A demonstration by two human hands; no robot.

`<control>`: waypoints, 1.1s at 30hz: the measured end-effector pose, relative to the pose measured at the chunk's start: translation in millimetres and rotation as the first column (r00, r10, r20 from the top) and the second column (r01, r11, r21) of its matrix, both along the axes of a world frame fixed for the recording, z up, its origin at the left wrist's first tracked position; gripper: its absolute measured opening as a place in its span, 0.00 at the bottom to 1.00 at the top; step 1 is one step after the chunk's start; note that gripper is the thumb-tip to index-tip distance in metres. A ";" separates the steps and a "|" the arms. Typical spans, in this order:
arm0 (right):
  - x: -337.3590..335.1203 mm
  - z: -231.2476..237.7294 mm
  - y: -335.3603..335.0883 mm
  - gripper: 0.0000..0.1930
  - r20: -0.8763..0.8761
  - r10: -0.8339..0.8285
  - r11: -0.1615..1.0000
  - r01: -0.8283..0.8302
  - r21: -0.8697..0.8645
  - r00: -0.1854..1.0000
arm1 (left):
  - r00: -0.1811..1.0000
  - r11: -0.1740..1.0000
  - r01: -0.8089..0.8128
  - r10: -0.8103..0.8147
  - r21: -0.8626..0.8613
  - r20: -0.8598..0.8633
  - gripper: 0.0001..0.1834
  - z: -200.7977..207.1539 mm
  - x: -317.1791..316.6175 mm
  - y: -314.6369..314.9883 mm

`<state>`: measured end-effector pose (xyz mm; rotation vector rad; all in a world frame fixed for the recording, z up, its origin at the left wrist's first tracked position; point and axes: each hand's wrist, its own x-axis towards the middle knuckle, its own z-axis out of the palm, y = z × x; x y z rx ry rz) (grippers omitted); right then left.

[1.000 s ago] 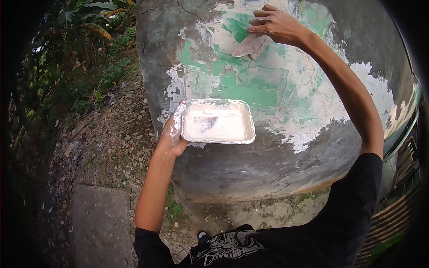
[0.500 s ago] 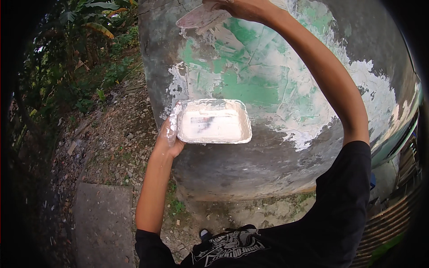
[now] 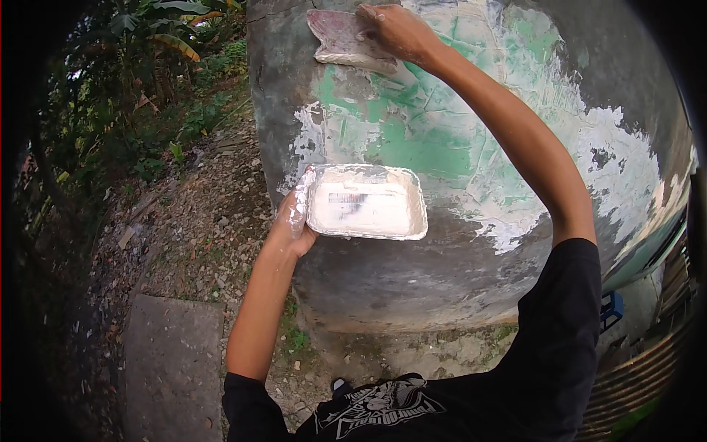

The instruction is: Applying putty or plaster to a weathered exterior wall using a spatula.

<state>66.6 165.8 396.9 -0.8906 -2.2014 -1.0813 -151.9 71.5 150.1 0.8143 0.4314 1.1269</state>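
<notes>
My left hand (image 3: 298, 212), smeared with white, grips the left end of a shallow rectangular tray (image 3: 421, 215). White filler paste (image 3: 383, 209) coats the tray's inside, with a darker scraped patch in its middle. High up, my right hand (image 3: 394, 31) is closed on a flat, wide putty spreader (image 3: 342, 33), whose lower edge carries a thick band of white paste. That edge lies at the upper part of the wall (image 3: 420, 147), which is green and grey with rough patches of white filler. Whether the spreader presses on the wall, I cannot tell.
Rubble ground (image 3: 199, 243) and a concrete slab (image 3: 173, 339) lie at the left, with plants (image 3: 147, 74) behind. A blue stool (image 3: 610, 310) and corrugated sheets (image 3: 633, 376) are at the right. The wall's left edge runs beside the tray.
My right hand has brought the spreader lower and turned it, so its paste-laden edge now faces down. The tray in my left hand appears slightly further right, along with the whole view.
</notes>
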 end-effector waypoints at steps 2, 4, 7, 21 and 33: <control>-6.1 1.5 -7.6 0.09 -0.101 0.041 0.998 -0.036 0.055 0.994 | 1.000 1.000 -0.010 0.010 0.006 -0.007 0.24 -3.6 -5.4 5.6; -9.3 16.1 -14.6 0.09 -0.100 0.022 0.994 -0.011 0.111 0.995 | 1.000 1.000 -0.010 0.010 0.008 -0.014 0.25 -5.6 -9.3 6.9; -9.2 25.5 -13.2 0.10 -0.071 -0.054 0.980 0.066 0.189 0.996 | 0.998 1.000 0.013 -0.012 0.016 -0.059 0.26 -4.4 -13.2 7.3; -10.7 -29.4 -29.6 0.20 0.286 -0.125 0.989 0.097 0.111 0.950 | 0.997 1.000 0.022 -0.020 0.020 -0.077 0.26 2.4 -10.7 3.6; -46.4 8.8 -9.7 0.13 0.485 -0.033 0.929 -0.151 0.337 0.874 | 0.997 1.000 0.021 -0.020 0.019 -0.070 0.26 -1.4 -6.1 6.7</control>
